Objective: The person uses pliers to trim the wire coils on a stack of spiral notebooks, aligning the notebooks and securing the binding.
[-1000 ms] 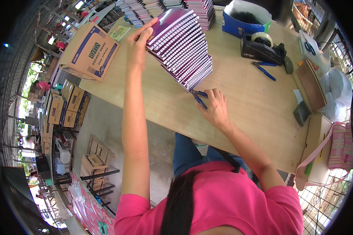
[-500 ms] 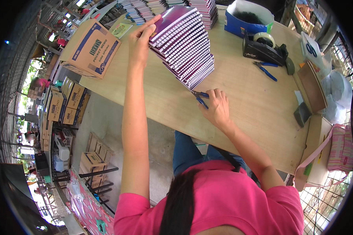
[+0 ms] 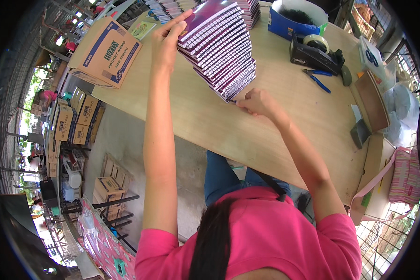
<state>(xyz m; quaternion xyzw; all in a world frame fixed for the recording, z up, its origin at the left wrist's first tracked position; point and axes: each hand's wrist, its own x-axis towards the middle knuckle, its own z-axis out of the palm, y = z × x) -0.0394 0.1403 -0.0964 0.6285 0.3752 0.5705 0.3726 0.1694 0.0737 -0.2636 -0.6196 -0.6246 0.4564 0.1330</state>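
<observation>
Many spiral-bound notebooks with purple covers are being kept in one tall leaning stack point(image 3: 219, 46) on the wooden worktable point(image 3: 275, 126), toward its far edge. The stack is being steadied at its top by the left hand point(image 3: 165, 39), whose fingers are laid flat over the uppermost cover and curled at its near edge, apparently so that the lean is checked; nothing is being clasped by it. The foot of the stack is being met by the right hand point(image 3: 259, 101), which is clenched around a slim dark object, seemingly a pen, whose tip is being pressed against the lowest notebooks; its exact kind cannot be told.

Further stacks of notebooks point(image 3: 172, 7) are being stored behind. A brown cardboard carton point(image 3: 105, 53) is being kept at the table's left corner, overhanging the edge. To the right, well apart from the hands, a blue bin point(image 3: 296, 21), a black tape dispenser point(image 3: 315, 53) and blue-handled pliers point(image 3: 317, 79) are being left within reach. A striped pink bag point(image 3: 406, 175) is being hung off the right end.
</observation>
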